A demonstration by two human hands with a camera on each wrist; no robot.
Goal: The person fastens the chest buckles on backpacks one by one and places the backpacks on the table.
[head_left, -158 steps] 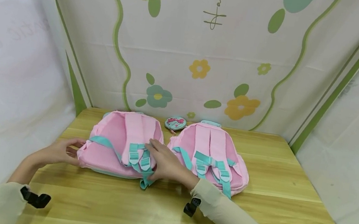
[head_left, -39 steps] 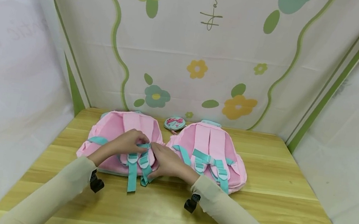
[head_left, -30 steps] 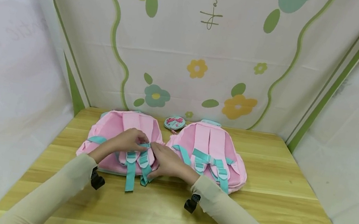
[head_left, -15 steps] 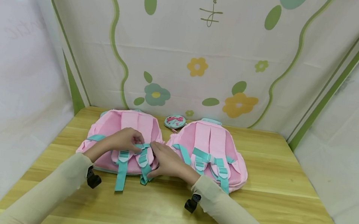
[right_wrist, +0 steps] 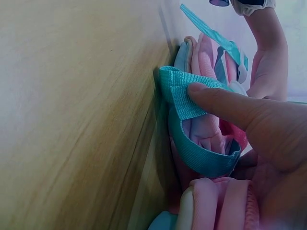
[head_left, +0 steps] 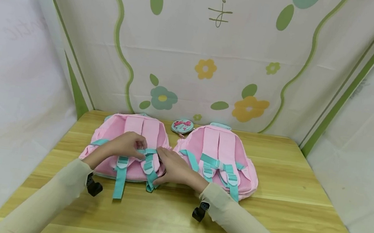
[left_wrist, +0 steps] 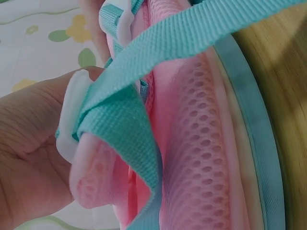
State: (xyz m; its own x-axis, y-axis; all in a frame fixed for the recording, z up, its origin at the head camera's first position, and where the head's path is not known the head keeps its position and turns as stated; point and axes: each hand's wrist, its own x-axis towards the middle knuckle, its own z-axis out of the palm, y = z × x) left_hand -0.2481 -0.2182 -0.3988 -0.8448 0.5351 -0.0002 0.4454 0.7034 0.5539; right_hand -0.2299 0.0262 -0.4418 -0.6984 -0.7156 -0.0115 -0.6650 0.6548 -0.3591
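while the right hand (head_left: 177,169) rests spread against the side of the left pack (head_left: 134,170), thumb on teal webbing (right_wrist: 184,103), the left hand (head_left: 126,144) pinches the cross strap (head_left: 150,152). pack lies straps-up on the table (head_left: 158,223), beside second pack (head_left: 226,149); round pouch (head_left: 183,126) behind, between the two.

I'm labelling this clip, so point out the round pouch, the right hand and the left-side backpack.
Round pouch (head_left: 182,125): head view, printed top face.
Right hand (head_left: 176,167): head view, back of the hand.
Left-side backpack (head_left: 150,133): head view, pink shoulder strap.
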